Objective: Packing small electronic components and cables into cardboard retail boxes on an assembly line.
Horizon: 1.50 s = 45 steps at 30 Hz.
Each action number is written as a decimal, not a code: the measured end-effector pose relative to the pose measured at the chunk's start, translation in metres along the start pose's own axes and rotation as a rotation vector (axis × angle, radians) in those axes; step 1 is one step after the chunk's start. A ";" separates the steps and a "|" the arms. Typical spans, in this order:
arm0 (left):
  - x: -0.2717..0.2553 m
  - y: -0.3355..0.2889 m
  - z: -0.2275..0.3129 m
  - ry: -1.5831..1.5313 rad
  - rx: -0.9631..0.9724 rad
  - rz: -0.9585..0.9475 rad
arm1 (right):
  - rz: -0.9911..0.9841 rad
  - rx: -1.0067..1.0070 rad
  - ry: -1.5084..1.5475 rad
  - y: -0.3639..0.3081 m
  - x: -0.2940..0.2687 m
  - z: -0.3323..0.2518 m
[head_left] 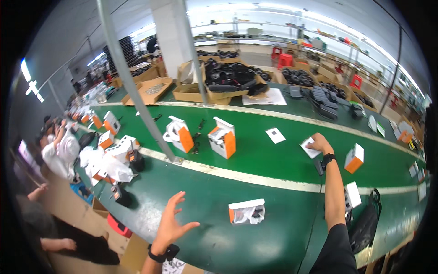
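Note:
My right hand (321, 144) reaches onto the green conveyor belt, fingers curled over a flat white booklet (309, 150). A second white booklet (275, 135) with a small dark square lies to its left. My left hand (169, 224) is raised over the near green table (200, 242), fingers spread and nothing in it. Between my arms sits an open white-and-orange box (247, 211) with a clear plastic bag inside. Two open boxes stand on the belt: one (222, 138) with contents showing, another (179, 134) farther left. A closed white-and-orange box (354, 158) is right of my right hand.
A metal post (132, 86) rises from the table's edge at left. Black bag (367, 223) and white box (352, 195) lie near my right arm. Cartons of black parts (228, 77) line the far side. Bagged goods (105, 164) and several people are at left.

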<state>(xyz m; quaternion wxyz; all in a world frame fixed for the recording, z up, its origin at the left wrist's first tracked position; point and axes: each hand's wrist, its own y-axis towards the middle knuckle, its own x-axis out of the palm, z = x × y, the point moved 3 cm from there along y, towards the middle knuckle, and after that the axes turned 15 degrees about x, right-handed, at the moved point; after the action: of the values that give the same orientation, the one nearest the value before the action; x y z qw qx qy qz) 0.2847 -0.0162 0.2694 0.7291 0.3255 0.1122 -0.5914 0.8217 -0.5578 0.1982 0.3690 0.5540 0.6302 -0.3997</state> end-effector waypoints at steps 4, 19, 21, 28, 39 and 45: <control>-0.031 -0.027 0.001 0.016 -0.115 0.125 | 0.042 -0.061 0.202 0.058 0.087 -0.170; -0.039 -0.151 -0.019 -0.148 -0.316 0.463 | -0.034 0.461 0.040 0.043 0.097 -0.178; -0.044 -0.154 -0.017 -0.129 -0.313 0.481 | 0.028 0.449 -0.040 0.026 0.115 -0.199; -0.100 -0.043 -0.085 0.172 -0.084 0.149 | 0.161 0.364 -0.125 0.069 0.095 -0.146; -0.142 0.247 -0.328 0.433 0.121 -0.117 | 0.029 0.526 0.030 0.046 0.109 -0.149; -0.128 0.327 -0.359 0.496 0.285 -0.393 | 0.008 0.573 -0.103 0.027 0.094 -0.184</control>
<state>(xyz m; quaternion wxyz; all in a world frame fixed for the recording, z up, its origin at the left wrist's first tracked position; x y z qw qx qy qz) 0.6350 0.3318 0.1771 0.4991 0.5302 0.2629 -0.6330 0.8333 -0.3502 0.1851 0.2306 0.6170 0.4699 -0.5877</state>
